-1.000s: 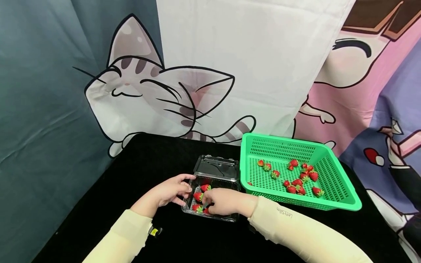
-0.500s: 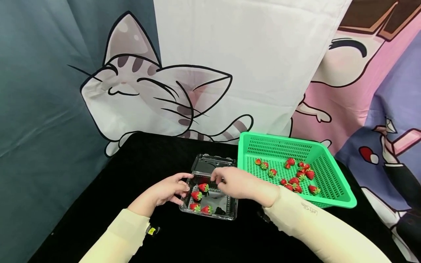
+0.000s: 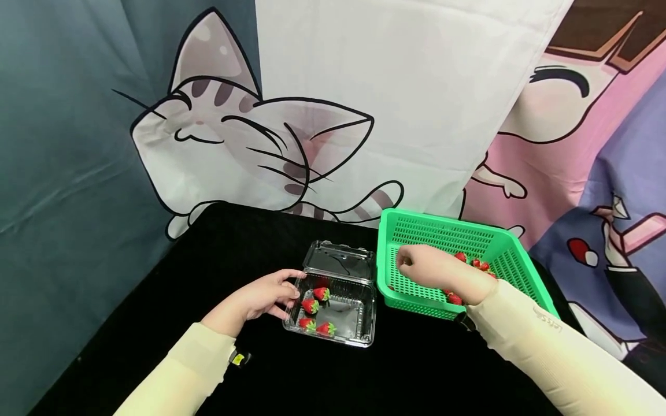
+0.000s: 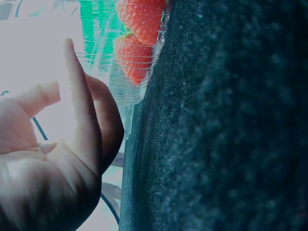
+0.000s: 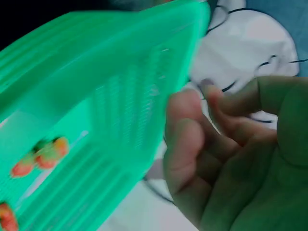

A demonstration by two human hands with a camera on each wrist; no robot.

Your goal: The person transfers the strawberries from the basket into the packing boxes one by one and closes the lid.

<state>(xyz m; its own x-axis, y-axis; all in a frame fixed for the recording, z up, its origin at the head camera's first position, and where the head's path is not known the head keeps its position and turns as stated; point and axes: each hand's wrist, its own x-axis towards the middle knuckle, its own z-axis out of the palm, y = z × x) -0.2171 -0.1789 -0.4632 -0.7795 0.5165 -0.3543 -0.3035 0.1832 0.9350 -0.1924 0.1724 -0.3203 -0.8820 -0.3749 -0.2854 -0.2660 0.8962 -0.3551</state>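
A clear plastic clamshell box (image 3: 343,312) lies with its lid (image 3: 338,260) folded back. Several strawberries (image 3: 310,305) sit along its left and front part. My left hand (image 3: 262,297) rests at the box's left rim with fingers spread. In the left wrist view, strawberries (image 4: 134,55) show through the clear wall beyond that hand's fingers. My right hand (image 3: 432,266) is over the left part of the green basket (image 3: 416,216), fingers loosely bent. Nothing shows between its fingers in the right wrist view, where strawberries (image 5: 45,159) lie inside the basket.
Black cloth (image 3: 250,242) covers the table. Behind it hangs a printed curtain (image 3: 322,58) with cartoon figures. The basket stands right of the box, close to it. My right forearm (image 3: 546,335) crosses over the basket's front and hides some strawberries.
My right hand has left the inside of the box, passed over its lid and moved right to the basket. The left hand stays at the box's rim.
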